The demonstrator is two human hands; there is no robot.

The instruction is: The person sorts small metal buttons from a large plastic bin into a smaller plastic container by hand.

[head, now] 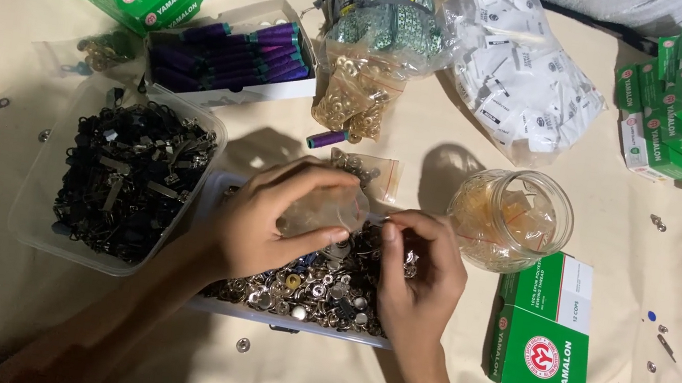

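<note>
Bright, warm light from above; dark shadows at lower left; sharp focus throughout.

One head-worn view looks steeply down, from close above, at the cloth-covered work surface (0,303)

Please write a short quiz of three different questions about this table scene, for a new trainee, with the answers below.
1. True or false: the left hand holds a small clear plastic cup above the shallow tray of mixed silver metal snap buttons.
2. Which container lies beside the green cardboard box? A) a clear glass jar lying on its side B) a blue metal tin C) a wooden bowl
3. What fills the clear plastic tub to the left of the tray?

Key
1. True.
2. A.
3. Small black and dark metal hardware pieces. The right hand pinches something small next to the cup.
</note>
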